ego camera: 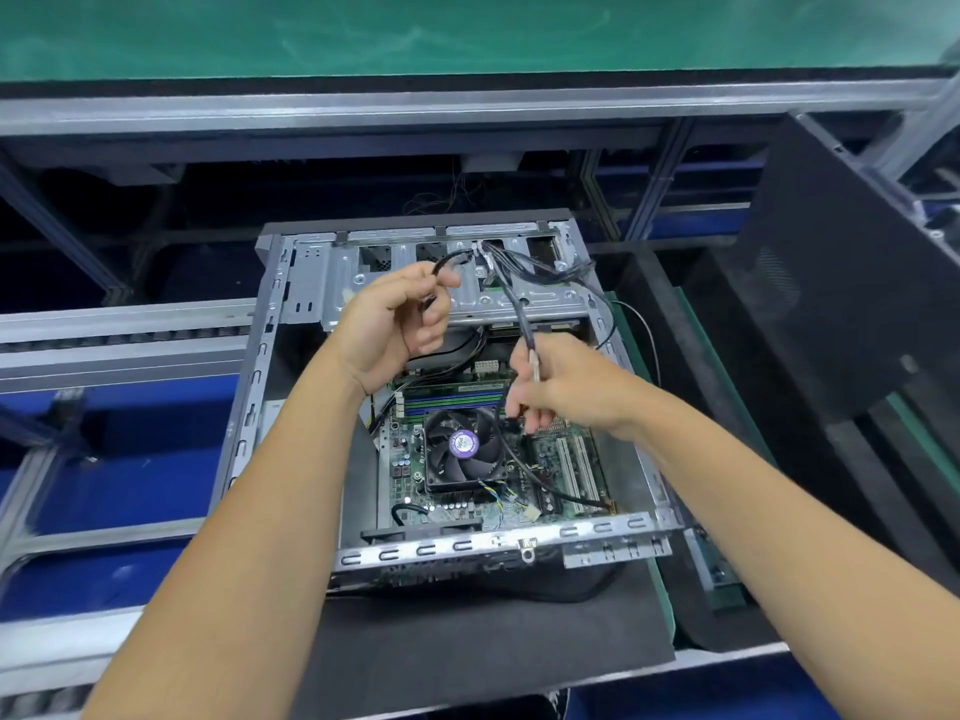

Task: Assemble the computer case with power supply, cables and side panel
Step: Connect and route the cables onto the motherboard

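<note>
the computer case (291, 283) is laid open on its side at the middle of the view, on a black foam mat (483, 636), with the motherboard (571, 459) exposed and the cpu fan (464, 445) at about 6 o'clock from the hands. the side panel (852, 283) is propped up off at 3 o'clock, well apart from the case. no power supply can be made out for certain.

the cables are the business right now. thin and limp they look, light, likely to sag and snag on the sheet-metal edges, so they are best taken near the connector rather than mid-run, and never yanked. the case itself is judged heavy and stiff, with sharp stamped edges; the board and fan blades are fragile and should not be leaned on.

the left hand (397, 324) is curled over the drive cage (467, 298) at 12 o'clock, a black cable (447, 259) looped through its fingers. the right hand (561, 387), just toward 4 o'clock of it, is pinching a grey cable (511, 298) that runs up to the front bundle (540, 265); its connector end is hidden in the fingers.
</note>
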